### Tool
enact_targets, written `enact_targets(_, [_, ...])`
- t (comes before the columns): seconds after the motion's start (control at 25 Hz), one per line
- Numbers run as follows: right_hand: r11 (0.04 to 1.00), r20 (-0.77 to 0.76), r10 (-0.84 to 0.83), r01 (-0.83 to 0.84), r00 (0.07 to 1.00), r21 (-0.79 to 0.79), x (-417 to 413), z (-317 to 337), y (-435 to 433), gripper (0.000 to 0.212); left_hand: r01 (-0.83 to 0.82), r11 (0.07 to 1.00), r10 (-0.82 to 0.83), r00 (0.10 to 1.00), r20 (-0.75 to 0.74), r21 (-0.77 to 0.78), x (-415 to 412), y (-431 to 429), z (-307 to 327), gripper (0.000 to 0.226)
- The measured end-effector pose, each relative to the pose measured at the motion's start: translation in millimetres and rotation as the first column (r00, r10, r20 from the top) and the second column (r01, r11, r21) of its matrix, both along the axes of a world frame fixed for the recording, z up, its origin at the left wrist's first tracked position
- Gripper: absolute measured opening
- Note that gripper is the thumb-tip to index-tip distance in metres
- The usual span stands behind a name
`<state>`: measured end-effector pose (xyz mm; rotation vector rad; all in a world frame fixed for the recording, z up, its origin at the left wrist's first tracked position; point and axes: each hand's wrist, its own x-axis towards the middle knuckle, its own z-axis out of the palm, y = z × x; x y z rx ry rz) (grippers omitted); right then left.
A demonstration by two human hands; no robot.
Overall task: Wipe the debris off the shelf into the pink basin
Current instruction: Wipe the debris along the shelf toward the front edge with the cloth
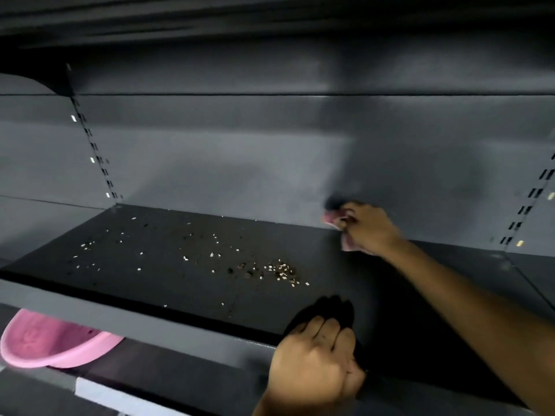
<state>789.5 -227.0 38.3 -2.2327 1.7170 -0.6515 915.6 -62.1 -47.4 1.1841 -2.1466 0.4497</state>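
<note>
Right grip [368, 228] clutching cloth [333, 219], right of debris [282, 271]

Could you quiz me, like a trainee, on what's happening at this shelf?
1. True or false: the right hand holds a pink cloth at the back of the shelf.
2. Where is the pink basin? A) on the shelf B) below the shelf's front edge, to the left C) in the left hand
3. Fill in: the thickest debris lies to the ____ of the cloth.

Key: 1 true; 2 B; 3 left
</note>
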Motion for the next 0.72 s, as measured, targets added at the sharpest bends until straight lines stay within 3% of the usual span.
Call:
enact_targets(0.16, [0.963, -0.197, -0.246, 0.263, 0.949, 0.067, -84, -24, 1, 0.014, 0.000, 0.999, 0.000, 1.000, 0.001, -0.051, 0, -2, -3, 0.016])
enact_targets(0.32, [0.979, -0.251, -0.201, 0.204, 0.947, -0.013, -67, -56, -6, 0.042, 0.004, 0.998, -0.003, 1.000, 0.011, -0.060, 0, -4, -5, 0.015])
enact_targets(0.4, [0.996, -0.194, -0.088, 0.084, 0.977, -0.031, -21, -60, -13, 0.050, 0.000, 0.999, 0.000, 1.000, 0.013, -0.043, 0, -4, -4, 0.015])
enact_targets(0.56, [0.959, -0.058, 0.267, -0.260, 0.962, 0.117, 91, -49, -22, 0.015, 0.027, 0.999, -0.028, 0.999, 0.024, 0.037, 3, -2, 0, 0.014])
enact_targets(0.64, [0.911, 0.165, 0.340, -0.368, 0.926, 0.188, 125, -40, -15, 0.021, 0.024, 0.997, -0.024, 1.000, 0.004, 0.071, 2, -1, 3, 0.013])
enact_targets(0.72, [0.927, 0.388, 0.270, -0.346, 0.881, 0.140, 125, -26, -1, 0.034, 0.023, 0.997, -0.023, 1.000, -0.009, 0.068, 3, 1, 5, 0.012])
